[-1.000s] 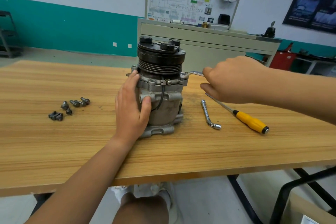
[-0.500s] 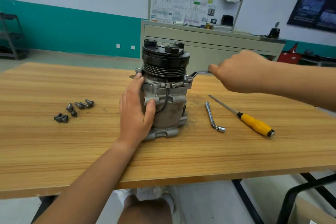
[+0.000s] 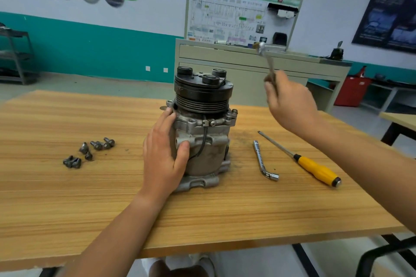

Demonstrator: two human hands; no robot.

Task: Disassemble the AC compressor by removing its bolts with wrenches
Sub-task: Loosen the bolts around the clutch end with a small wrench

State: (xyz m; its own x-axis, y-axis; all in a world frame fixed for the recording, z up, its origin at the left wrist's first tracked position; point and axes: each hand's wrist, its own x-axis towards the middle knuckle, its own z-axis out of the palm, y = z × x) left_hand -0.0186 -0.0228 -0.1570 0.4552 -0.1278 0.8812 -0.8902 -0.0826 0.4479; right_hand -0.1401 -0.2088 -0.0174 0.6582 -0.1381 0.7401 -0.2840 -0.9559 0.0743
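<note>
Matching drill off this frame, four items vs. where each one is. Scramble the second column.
1 flat wrench
2 loose bolts
3 screwdriver
4 compressor

a upright, held by the left hand
b on the table, left of the compressor
c in the air, gripped by the right hand
d lying on the table, rightmost tool

Pairs: 1-c, 2-b, 3-d, 4-a

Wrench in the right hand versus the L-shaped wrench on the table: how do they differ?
The held wrench is gripped by the right hand; the L-shaped wrench lies untouched. The held wrench is in the air, head up, clear of the compressor; the L-shaped wrench lies flat on the table beside the screwdriver. Both are silver metal.
</note>
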